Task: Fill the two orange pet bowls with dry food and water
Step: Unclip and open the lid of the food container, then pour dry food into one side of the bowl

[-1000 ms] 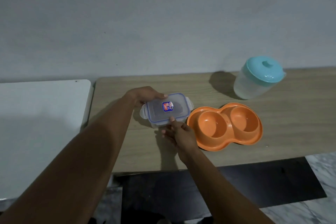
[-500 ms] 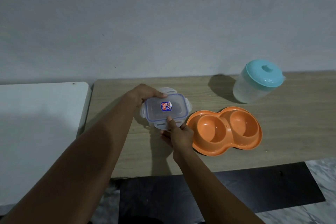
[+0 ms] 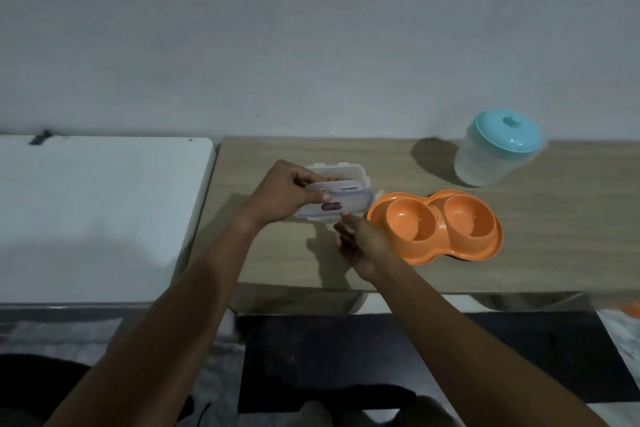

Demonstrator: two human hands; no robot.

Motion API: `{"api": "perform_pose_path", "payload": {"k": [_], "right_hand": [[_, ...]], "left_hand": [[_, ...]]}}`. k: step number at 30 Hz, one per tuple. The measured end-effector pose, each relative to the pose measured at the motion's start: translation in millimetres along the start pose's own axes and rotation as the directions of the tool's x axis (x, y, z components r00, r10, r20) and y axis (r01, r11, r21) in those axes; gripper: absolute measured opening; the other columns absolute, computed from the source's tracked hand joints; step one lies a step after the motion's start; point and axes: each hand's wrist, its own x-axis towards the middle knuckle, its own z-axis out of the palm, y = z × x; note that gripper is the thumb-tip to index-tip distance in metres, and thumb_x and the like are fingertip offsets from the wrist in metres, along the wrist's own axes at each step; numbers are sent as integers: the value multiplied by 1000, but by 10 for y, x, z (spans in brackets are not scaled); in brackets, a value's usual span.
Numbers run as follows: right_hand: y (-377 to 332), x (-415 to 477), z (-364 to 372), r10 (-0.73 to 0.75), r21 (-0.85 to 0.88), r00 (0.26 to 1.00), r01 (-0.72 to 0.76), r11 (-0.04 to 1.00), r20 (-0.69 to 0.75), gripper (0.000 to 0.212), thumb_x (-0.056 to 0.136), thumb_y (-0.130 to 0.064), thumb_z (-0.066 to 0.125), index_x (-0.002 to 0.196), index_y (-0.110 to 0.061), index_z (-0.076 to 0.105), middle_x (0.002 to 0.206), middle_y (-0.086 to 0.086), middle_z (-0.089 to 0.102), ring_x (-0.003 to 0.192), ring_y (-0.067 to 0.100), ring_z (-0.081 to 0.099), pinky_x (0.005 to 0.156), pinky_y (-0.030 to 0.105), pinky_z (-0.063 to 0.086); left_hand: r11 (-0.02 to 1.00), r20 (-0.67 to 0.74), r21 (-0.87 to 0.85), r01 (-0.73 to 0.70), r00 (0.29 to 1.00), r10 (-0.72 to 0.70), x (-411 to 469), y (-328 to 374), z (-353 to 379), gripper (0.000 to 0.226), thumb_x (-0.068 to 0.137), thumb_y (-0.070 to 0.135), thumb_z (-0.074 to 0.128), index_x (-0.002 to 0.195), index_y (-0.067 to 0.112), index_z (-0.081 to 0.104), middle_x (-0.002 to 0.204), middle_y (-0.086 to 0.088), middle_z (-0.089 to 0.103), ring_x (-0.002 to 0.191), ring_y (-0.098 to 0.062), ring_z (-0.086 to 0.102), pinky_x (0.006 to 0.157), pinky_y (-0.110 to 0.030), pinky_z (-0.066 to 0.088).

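An orange double pet bowl (image 3: pixel 437 225) lies on the wooden table (image 3: pixel 554 236), both cups bare. Left of it stands a small clear food box (image 3: pixel 341 173) with brown dry food showing inside. My left hand (image 3: pixel 284 192) grips the box's clear, blue-edged lid (image 3: pixel 341 206), lifted off and tilted over the box's near side. My right hand (image 3: pixel 360 243) is just below the lid, fingers apart, fingertips touching or nearly touching its front edge. A clear jug with a teal lid (image 3: pixel 498 149) stands at the back right.
A white table (image 3: pixel 97 211) adjoins the wooden one on the left. A grey wall rises right behind both. Below the table's front edge lies a dark mat (image 3: pixel 415 357) on a marbled floor.
The lid, shut on the box a second ago, has come off and tilted up in my left hand. My right hand has slipped back from its front edge.
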Motion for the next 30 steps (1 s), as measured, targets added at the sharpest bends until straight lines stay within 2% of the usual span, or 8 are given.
{"api": "perform_pose_path", "payload": {"k": [7, 11, 14, 17, 20, 24, 28, 30], "right_hand": [[126, -78, -378, 70, 4, 998, -70, 998, -3, 46, 103, -44, 41, 115, -8, 68, 84, 10, 68, 70, 19, 58, 63, 30, 45], [152, -110, -352, -41, -280, 997, 21, 960, -66, 15, 93, -22, 63, 97, -8, 65, 81, 11, 61, 69, 20, 55, 61, 34, 45], [204, -43, -348, -302, -667, 950, 180, 723, -72, 6, 84, -7, 70, 89, -7, 66, 85, 15, 67, 75, 28, 63, 69, 44, 53], [283, -33, -358, -492, -850, 870, 231, 474, -38, 16, 82, -15, 75, 96, -7, 69, 88, 11, 69, 83, 30, 66, 61, 33, 47], [353, -76, -357, -610, -943, 792, 185, 277, -24, 27, 83, -25, 76, 104, -10, 66, 95, 9, 69, 88, 30, 66, 65, 32, 44], [379, -130, -371, -694, -993, 717, 112, 23, 64, 39, 88, -35, 73, 117, -13, 60, 108, 7, 67, 93, 29, 68, 66, 33, 44], [372, -125, -411, -723, -989, 675, 109, -99, 147, 41, 95, -45, 62, 123, -15, 54, 113, 7, 66, 93, 29, 68, 64, 33, 41], [322, -146, -440, -743, -986, 651, 143, -86, 159, 39, 97, -49, 56, 120, -17, 56, 108, 6, 66, 88, 29, 68, 62, 33, 40]], "left_hand": [[986, 28, 157, 61, 997, -67, -640, -318, 261, 21, 73, 15, 84, 94, 17, 81, 88, 5, 77, 80, -12, 70, 70, -22, 54], [949, 55, 299, 95, 992, -117, -838, -365, 366, 17, 75, 18, 82, 91, 24, 81, 89, 10, 75, 80, -4, 65, 64, -11, 45], [923, 97, 347, 165, 973, -210, -851, -369, 386, 22, 72, 23, 85, 94, 26, 80, 84, 8, 73, 72, -3, 65, 57, -7, 43], [951, 136, 244, 190, 964, -228, -783, -313, 361, 24, 75, 29, 83, 98, 23, 80, 84, 14, 73, 76, 4, 66, 65, -9, 45], [966, -165, 161, 204, 970, -177, -592, -279, 344, 21, 82, 35, 75, 100, 24, 79, 95, 13, 75, 89, 3, 67, 80, -16, 50], [924, -459, 179, 338, 859, -226, -239, -299, 392, 44, 86, 38, 68, 127, 21, 65, 127, -1, 66, 116, -20, 60, 95, -31, 47], [869, -423, 121, 479, 817, -391, 53, -304, 427, 54, 89, 32, 64, 138, 15, 52, 138, -9, 57, 123, -30, 56, 101, -38, 45], [870, -380, -53, 491, 795, -472, 144, -321, 454, 43, 87, 18, 62, 130, 15, 59, 125, -11, 65, 104, -30, 67, 93, -39, 54]]}}
